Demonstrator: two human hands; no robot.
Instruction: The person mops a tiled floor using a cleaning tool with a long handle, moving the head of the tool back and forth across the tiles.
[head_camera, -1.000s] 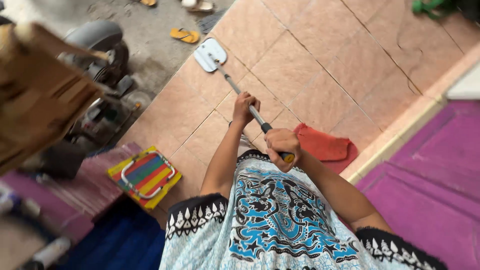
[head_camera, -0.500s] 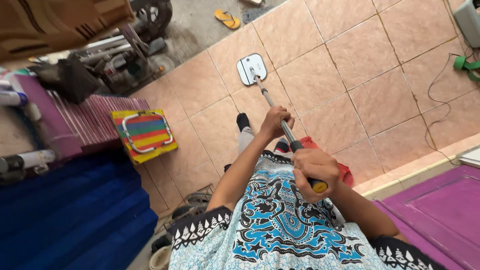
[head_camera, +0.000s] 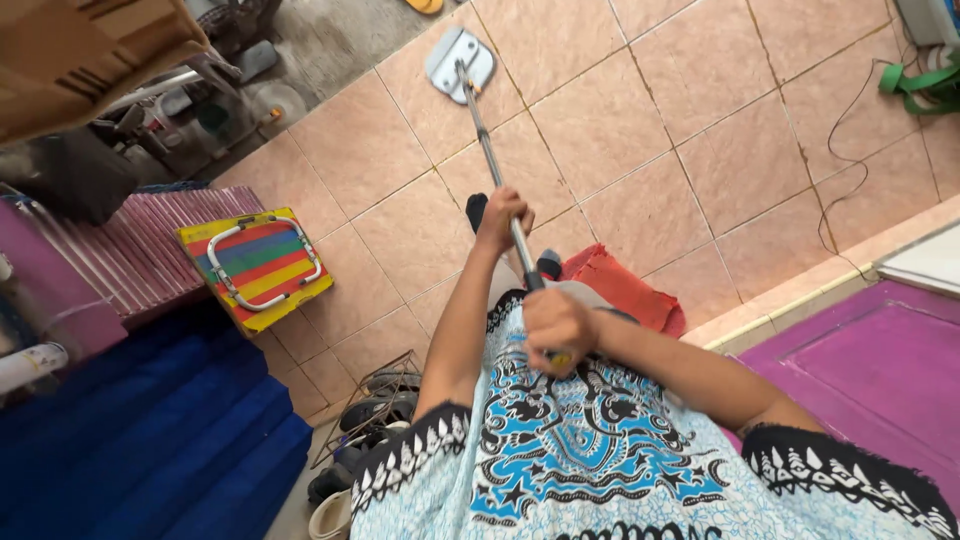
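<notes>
Red cloth and striped folding stool near the mop.

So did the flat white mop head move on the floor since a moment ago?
Yes. The flat white mop head slid forward, away from the red cloth at the person's feet, nearer the grey concrete edge. The camera shifted too.

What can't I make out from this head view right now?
- Underside of the mop head: faces the tiled floor.
- Handle end: wrapped by the right hand.
- Red cloth: partly behind the arms.
- Green item: cut off by the right edge.
- Shoes on the rack: too dark to tell apart.
</notes>
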